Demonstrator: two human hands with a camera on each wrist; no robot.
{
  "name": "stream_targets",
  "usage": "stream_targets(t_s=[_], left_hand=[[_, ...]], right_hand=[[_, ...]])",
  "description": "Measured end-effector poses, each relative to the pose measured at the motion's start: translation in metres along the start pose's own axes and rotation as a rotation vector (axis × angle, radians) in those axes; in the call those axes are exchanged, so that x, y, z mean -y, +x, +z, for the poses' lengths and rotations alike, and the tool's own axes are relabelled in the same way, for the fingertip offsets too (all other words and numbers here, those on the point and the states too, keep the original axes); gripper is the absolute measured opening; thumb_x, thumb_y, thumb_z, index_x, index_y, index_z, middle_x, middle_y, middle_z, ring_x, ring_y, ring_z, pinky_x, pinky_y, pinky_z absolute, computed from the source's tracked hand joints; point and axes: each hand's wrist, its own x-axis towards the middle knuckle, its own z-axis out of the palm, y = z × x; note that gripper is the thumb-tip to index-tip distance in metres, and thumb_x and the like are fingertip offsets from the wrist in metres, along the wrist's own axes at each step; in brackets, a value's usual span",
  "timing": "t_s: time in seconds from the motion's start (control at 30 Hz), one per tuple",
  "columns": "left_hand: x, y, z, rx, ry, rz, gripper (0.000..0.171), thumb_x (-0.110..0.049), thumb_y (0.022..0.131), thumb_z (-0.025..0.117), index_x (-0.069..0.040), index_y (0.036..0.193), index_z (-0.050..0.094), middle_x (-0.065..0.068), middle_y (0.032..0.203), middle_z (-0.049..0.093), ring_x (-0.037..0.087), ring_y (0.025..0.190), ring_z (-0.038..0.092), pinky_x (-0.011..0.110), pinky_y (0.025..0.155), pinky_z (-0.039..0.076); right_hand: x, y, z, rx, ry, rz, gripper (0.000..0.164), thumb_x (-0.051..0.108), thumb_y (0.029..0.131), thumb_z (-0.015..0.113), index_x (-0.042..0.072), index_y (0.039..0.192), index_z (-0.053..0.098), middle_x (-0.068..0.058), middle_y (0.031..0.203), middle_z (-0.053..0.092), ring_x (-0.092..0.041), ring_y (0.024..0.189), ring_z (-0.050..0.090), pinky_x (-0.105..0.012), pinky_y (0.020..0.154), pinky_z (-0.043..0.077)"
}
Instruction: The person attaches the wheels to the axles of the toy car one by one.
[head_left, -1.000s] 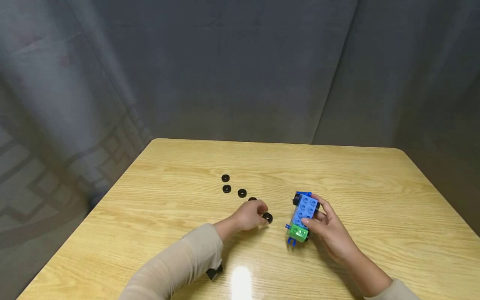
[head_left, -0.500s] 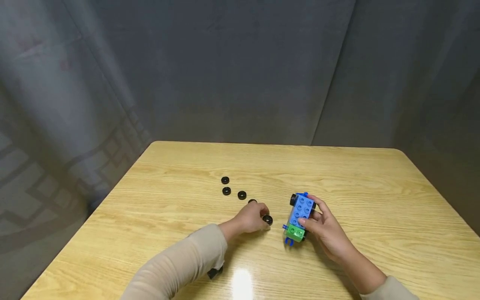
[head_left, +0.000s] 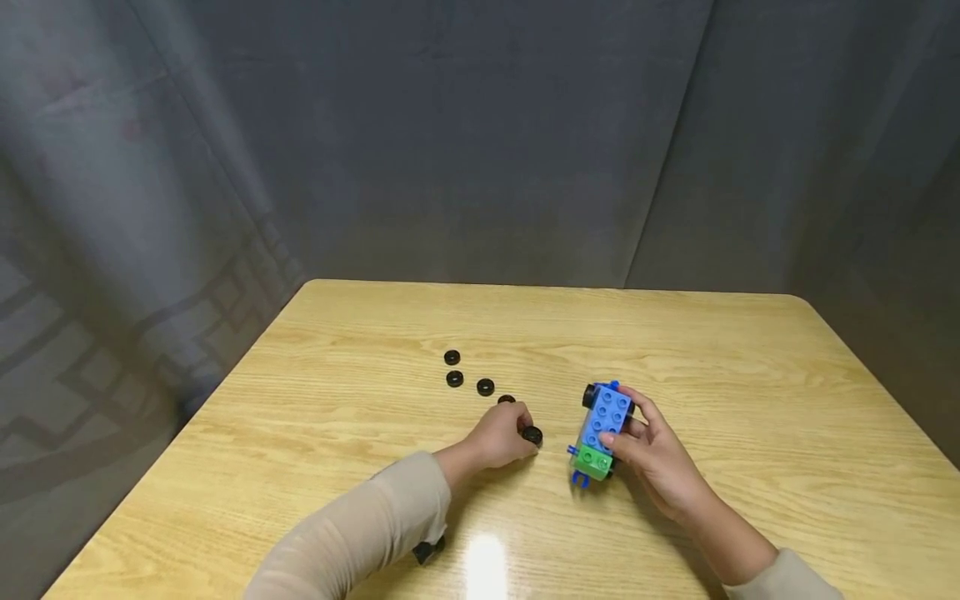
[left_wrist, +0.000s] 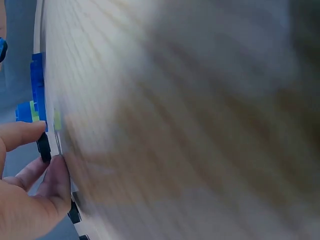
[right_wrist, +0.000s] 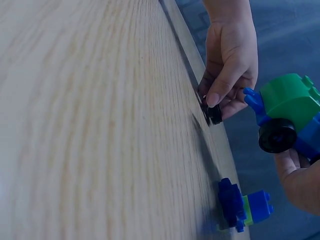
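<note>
My left hand [head_left: 498, 435] is low over the wooden table, its thumb and fingers pinching a small black toy wheel [head_left: 532, 436]. In the left wrist view this wheel [left_wrist: 44, 147] stands on edge between the fingertips. To the right, my right hand [head_left: 660, 467] grips a toy vehicle [head_left: 606, 412] built of a blue studded base and a green end brick, with black wheels and a blue hook. The right wrist view shows the vehicle's green brick [right_wrist: 290, 100] and one wheel [right_wrist: 277, 135] from the side, raised off the table.
Several more black wheels [head_left: 485, 387] lie in a loose line beyond my left hand. A blue, gear-shaped piece [right_wrist: 231, 204] with lime and blue bricks stands on the table, seen in the wrist views. A black object [head_left: 428, 550] shows beside the left sleeve. Grey curtains [head_left: 480, 150] surround the table.
The wheel at my left fingertips, flat earlier, is now tilted up and pinched. My right hand has shifted the vehicle slightly left and turned it a little.
</note>
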Motion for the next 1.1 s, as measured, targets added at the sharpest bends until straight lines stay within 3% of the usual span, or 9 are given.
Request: stream_targets(t_s=[0.2,0.43,0.7,1.1], left_hand=[[0.000,-0.003,-0.005,-0.008,-0.154,-0.024,0.026,-0.005,0.069,0.070,-0.002,0.089,0.055,0.000,0.075,0.051,0.012,0.070,0.048,0.022,0.063,0.042],[0.000,-0.006,-0.011,-0.026,-0.322,-0.027,0.028,-0.002,0.070,0.068,0.000,0.095,0.057,0.001,0.080,0.054,0.013,0.075,0.050,0.022,0.067,0.044],[-0.001,-0.009,-0.014,-0.030,-0.415,-0.046,0.026,0.000,0.069,0.069,-0.002,0.089,0.053,0.002,0.078,0.054,0.012,0.072,0.050,0.022,0.064,0.044],[-0.002,-0.020,-0.016,0.048,-0.562,0.023,0.026,0.013,0.067,0.062,0.003,0.084,0.045,0.011,0.085,0.062,0.015,0.073,0.058,0.023,0.066,0.049]], right_hand=[[0.003,-0.001,0.001,-0.005,0.000,-0.002,0.060,-0.002,0.082,0.052,0.008,0.130,0.017,-0.009,0.100,0.052,-0.014,0.087,0.055,-0.023,0.073,0.046],[0.005,-0.003,0.000,-0.007,-0.016,0.005,0.060,0.000,0.083,0.053,0.010,0.130,0.017,-0.009,0.101,0.051,-0.014,0.088,0.056,-0.023,0.074,0.046],[0.006,-0.003,-0.001,0.005,-0.019,-0.015,0.060,0.002,0.084,0.053,0.009,0.131,0.017,-0.010,0.102,0.050,-0.014,0.088,0.056,-0.024,0.075,0.047],[0.004,-0.003,0.003,0.009,-0.069,0.037,0.067,0.000,0.082,0.054,0.000,0.133,0.010,-0.014,0.104,0.050,-0.014,0.089,0.056,-0.024,0.075,0.046]])
